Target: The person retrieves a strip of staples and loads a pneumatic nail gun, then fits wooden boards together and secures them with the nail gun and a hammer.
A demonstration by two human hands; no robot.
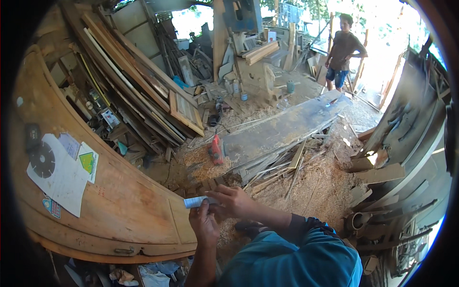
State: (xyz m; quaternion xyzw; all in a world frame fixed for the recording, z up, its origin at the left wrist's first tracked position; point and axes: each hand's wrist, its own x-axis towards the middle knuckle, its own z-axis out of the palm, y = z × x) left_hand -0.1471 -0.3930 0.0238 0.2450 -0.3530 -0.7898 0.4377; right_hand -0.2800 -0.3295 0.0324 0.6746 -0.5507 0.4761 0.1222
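Note:
A small white cylinder (pixel 193 202), like a tube or rolled paper, is held up in front of my body, just off the right end of the wooden table. My left hand (pixel 205 226) is closed on it from below, thumb pressed against its side. From the right, my right hand (pixel 235 201) reaches over its other end with bent fingers. That end is covered by the fingers, so what exactly they grip there is hard to make out.
The wooden table (pixel 138 198) at left bears papers (pixel 67 184) and a cutting disc (pixel 42 159). Ahead, a red power tool (pixel 216 150) sits by a long board (pixel 287 125) amid wood shavings. Planks (pixel 129 79) lean at left. A person (pixel 343 52) stands at far right.

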